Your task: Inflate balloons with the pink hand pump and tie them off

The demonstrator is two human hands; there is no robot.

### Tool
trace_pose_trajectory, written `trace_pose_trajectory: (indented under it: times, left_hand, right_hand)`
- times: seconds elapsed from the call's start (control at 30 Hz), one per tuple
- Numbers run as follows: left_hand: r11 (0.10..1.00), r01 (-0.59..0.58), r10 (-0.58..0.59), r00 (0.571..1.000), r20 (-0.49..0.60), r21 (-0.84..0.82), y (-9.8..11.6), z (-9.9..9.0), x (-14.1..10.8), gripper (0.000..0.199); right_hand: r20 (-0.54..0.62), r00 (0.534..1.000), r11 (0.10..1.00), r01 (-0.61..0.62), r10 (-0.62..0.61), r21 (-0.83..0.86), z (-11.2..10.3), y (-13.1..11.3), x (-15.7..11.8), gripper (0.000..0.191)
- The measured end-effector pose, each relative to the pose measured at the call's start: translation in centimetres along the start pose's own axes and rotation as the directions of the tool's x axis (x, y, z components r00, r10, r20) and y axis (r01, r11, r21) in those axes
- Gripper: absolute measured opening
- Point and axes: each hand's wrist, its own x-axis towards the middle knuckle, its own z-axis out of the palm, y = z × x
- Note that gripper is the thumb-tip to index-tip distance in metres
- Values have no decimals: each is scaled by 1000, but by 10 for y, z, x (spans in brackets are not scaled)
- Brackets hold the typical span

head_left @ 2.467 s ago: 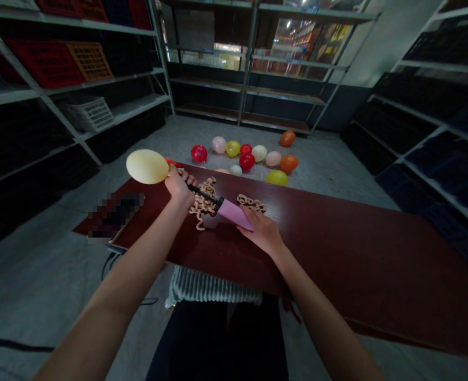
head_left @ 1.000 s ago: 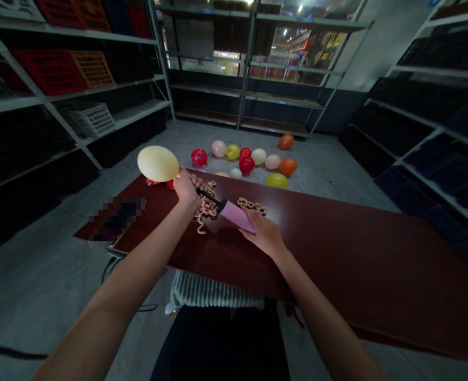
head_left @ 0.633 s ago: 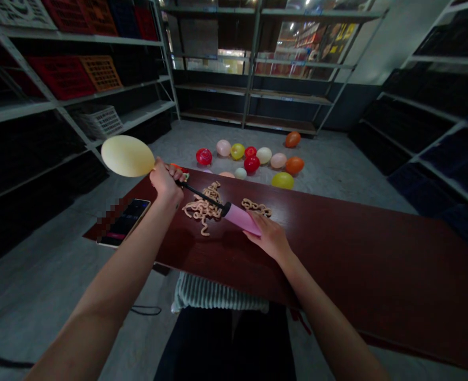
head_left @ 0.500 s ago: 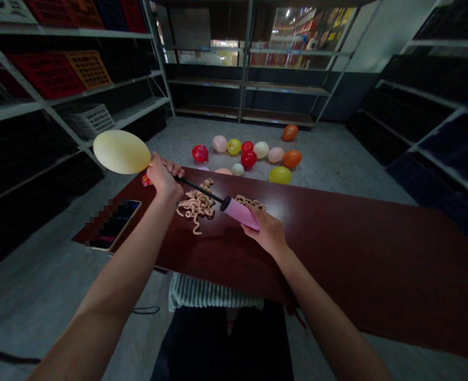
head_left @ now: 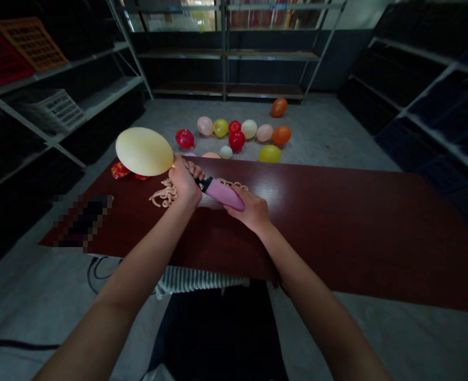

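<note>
Balloon (head_left: 144,151) held on hand pump (head_left: 220,193) at red table

Left hand (head_left: 185,185) clamps the pale yellow balloon's neck onto the pump's short black nozzle, with the inflated balloon held in the air above the dark red table (head_left: 337,238). Right hand (head_left: 251,210) wraps the pink barrel, the two hands close but apart. Tan twisted strands (head_left: 164,194) lie on the tabletop under the left wrist. Beyond the table's far edge, loose balloons (head_left: 237,140) in red, yellow, orange and pink sit on the concrete floor (head_left: 329,121) before metal shelves (head_left: 226,53).

Dim indoor light, brighter through the far windows (head_left: 174,15), edges bowed
</note>
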Motion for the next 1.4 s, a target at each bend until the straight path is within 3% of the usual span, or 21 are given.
trace_pose_trajectory:
  times: [0.33,0.6,0.7,0.83,1.0,1.17,1.27,1.4]
  left_hand:
    - [999,-1,-4,996,-91,-50,44,-29,17,43]
    - [996,-83,77,987,-143,-34,107,-57,44,37]
    - [990,-136,133,984,-118,-24,128,-55,50,37]
    - [984,-177,176,983,-46,-12,138,-29,44,42]
    - [970,-241,240,969,56,16,121,22,32,47]
    - [974,-214,193,955,225,71,83,65,21,48]
    - [980,-165,121,939,321,113,46,79,9,51]
    - [982,-90,22,925,380,163,0,80,-8,54]
  right_hand:
    - [86,981,980,179,-172,-85,5,-8,-1,62]
    - [52,965,959,262,-257,-106,14,-6,-2,77]
    - [23,960,957,281,-280,-74,16,-5,-2,71]
    - [-20,972,972,234,-234,-26,19,-2,-3,57]
    - [-123,991,993,68,-56,96,16,3,-3,56]
    - [-138,988,974,-31,63,224,10,3,-1,56]
    - [-148,977,961,-111,152,255,9,4,0,50]
    - [-163,954,946,-206,251,250,9,7,0,44]
